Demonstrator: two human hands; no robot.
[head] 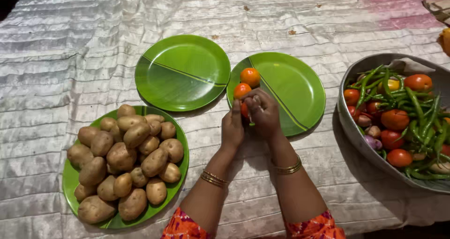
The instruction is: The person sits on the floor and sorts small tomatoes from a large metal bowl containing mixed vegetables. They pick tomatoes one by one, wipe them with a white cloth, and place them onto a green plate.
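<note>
Both hands meet at the near rim of the right green plate: left hand and right hand close their grip together on one tomato. Two tomatoes lie beyond. Potato plate left; vegetable bowl right.

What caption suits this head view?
Both hands place tomatoes on a green plate, beside potatoes.

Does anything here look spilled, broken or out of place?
Nothing stands out. The potatoes sit heaped on their green plate, two tomatoes lie on another plate, and the mixed vegetables stay inside the metal bowl. The cloth is only wrinkled, with a few small brown specks. Both hands, left hand and right hand, meet over a tomato.
</note>
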